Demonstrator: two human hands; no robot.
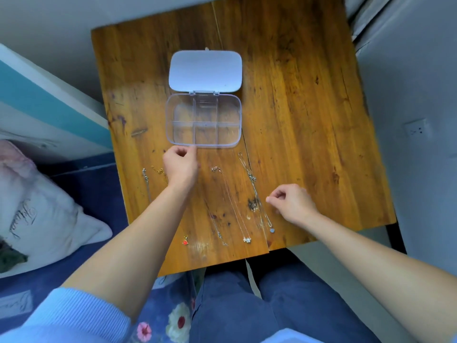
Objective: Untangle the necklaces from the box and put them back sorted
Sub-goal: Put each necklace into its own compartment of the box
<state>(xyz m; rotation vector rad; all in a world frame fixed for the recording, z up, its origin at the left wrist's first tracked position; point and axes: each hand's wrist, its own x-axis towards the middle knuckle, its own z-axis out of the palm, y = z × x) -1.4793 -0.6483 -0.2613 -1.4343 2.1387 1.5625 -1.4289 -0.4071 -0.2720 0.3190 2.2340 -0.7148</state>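
Your clear box (203,120) sits open near the middle of the wooden worktop (309,107), its white lid (205,70) folded back flat on the far side and its compartments bare. Your left hand (180,165) rests just beside the box's near edge, fingers curled in; whether that grip pinches a chain, you cannot tell. Your right hand (293,200) hovers near the worktop's right front, thumb and forefinger pressed together, and what they hold is too small to make out. Between and around your hands the necklaces (237,209) lie stretched out side by side, apart from each other, pendants toward you, including a red pendant (185,240) near the front edge.
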